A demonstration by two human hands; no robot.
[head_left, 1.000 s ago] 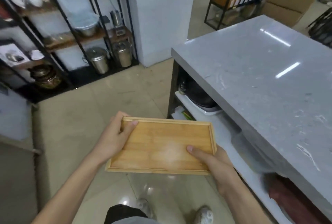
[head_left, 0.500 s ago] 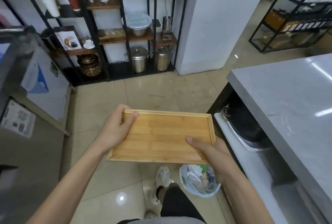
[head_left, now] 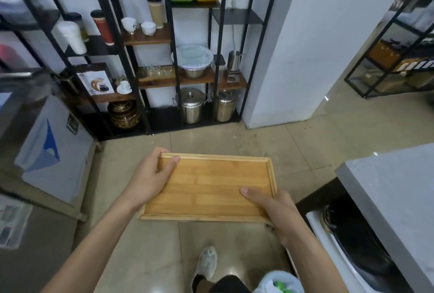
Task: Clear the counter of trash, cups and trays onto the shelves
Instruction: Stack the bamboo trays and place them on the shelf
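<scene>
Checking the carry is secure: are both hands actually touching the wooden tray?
Touching. The head view shows the left hand gripping the wooden tray at its far-left corner, and the right hand at its near-right corner, thumbs on top.

Tray [head_left: 211, 187] between hands, over floor; shelves [head_left: 178, 57] ahead; counter [head_left: 394, 194] right.

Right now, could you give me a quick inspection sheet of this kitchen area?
Surface: grey counter at right, its visible corner bare.
Job's things: empty wooden tray, held level above the floor.
Clutter: plastic bag of trash by the feet.
Grips: left hand and right hand each hold a tray end, thumb on top.
Cables: one white cord hangs from a wall socket.
Surroundings: black shelving ahead with cups, steel pots, green and yellow dishes.
</scene>
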